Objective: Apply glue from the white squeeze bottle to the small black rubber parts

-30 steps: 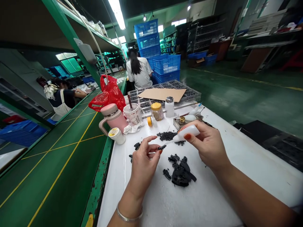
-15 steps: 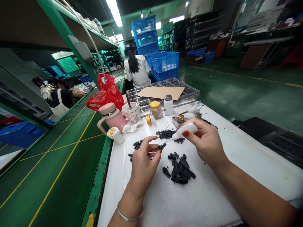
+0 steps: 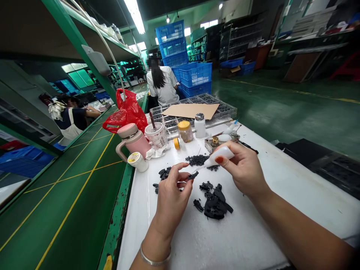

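Observation:
Between thumb and fingers, my left hand [image 3: 174, 189] pinches a small black plastic part [image 3: 193, 175] above the white tabletop [image 3: 242, 232]. My right hand [image 3: 243, 167] grips a white squeeze bottle [image 3: 221, 155], tilted so its thin nozzle points down and left at the part. The tip is at or very near the part; contact is too small to tell. Below and right of my left hand lies a pile of larger black plastic pieces [image 3: 216, 204]. Beyond the nozzle is a heap of tiny black parts [image 3: 197, 160]. More black pieces [image 3: 164, 173] are partly hidden behind my left hand.
Along the left stand a pink mug [image 3: 136, 140], a small white jar [image 3: 137, 162] and a plastic cup [image 3: 156, 135]. A yellow-lidded jar [image 3: 185, 131] and white dispenser bottle [image 3: 200, 125] stand behind. A compartment tray [image 3: 229, 108] carries cardboard [image 3: 191, 110]. Two people sit farther off.
Both hands stay almost in place. The nozzle has shifted slightly left with my right hand, and the black part in my left hand has tilted a little.

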`<state>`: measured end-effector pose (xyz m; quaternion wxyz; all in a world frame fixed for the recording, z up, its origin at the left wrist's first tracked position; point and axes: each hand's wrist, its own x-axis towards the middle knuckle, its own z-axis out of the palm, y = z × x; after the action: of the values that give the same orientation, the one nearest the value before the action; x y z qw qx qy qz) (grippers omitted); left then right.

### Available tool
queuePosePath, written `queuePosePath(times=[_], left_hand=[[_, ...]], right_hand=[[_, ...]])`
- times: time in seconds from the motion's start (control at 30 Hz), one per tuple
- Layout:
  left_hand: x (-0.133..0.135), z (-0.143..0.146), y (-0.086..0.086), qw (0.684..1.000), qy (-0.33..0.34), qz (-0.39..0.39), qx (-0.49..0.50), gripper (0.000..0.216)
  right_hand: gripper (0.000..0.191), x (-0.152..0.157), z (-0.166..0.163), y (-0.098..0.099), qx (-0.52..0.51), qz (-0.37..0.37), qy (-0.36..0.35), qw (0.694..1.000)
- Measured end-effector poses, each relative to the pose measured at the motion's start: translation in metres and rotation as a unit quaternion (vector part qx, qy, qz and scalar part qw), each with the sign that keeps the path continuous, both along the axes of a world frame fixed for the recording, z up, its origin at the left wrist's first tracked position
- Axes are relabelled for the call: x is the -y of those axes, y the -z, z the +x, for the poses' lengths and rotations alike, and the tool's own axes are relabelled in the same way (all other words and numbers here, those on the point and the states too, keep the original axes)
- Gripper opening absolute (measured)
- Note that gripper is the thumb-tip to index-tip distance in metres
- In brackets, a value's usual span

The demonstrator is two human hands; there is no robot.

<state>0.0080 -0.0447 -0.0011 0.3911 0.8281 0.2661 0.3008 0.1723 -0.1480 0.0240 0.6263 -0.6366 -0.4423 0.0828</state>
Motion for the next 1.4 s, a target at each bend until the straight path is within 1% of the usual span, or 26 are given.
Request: queuePosePath(times=[0.33, 1.03, 1.13, 1.23, 1.33, 1.4], left_hand=[[0.001, -0.001, 0.000, 1.000, 0.004, 0.007, 0.003, 0.038], [0.000, -0.001, -0.001, 1.000, -0.001, 0.007, 0.014, 0.037], [0.001, -0.001, -0.002, 1.000, -0.002, -0.007, 0.012, 0.037], [0.002, -0.001, -0.003, 0.999, -0.008, -0.033, 0.026, 0.037], [0.002, 0.000, -0.003, 0.995, -0.013, -0.079, 0.059, 0.040], [0.002, 0.001, -0.003, 0.991, -0.018, -0.109, 0.074, 0.045]], right_hand=[[0.015, 0.000, 0.000, 0.003, 0.002, 0.007, -0.001, 1.000], [0.018, 0.001, -0.001, -0.002, -0.007, 0.006, -0.002, 1.000], [0.021, 0.000, 0.002, 0.000, -0.061, 0.029, -0.017, 0.998], [0.025, -0.003, 0.008, 0.004, -0.169, 0.069, -0.032, 0.983], [0.022, -0.007, 0.013, 0.006, -0.293, 0.106, -0.041, 0.949], [0.024, -0.009, 0.014, 0.007, -0.366, 0.108, -0.062, 0.922]])
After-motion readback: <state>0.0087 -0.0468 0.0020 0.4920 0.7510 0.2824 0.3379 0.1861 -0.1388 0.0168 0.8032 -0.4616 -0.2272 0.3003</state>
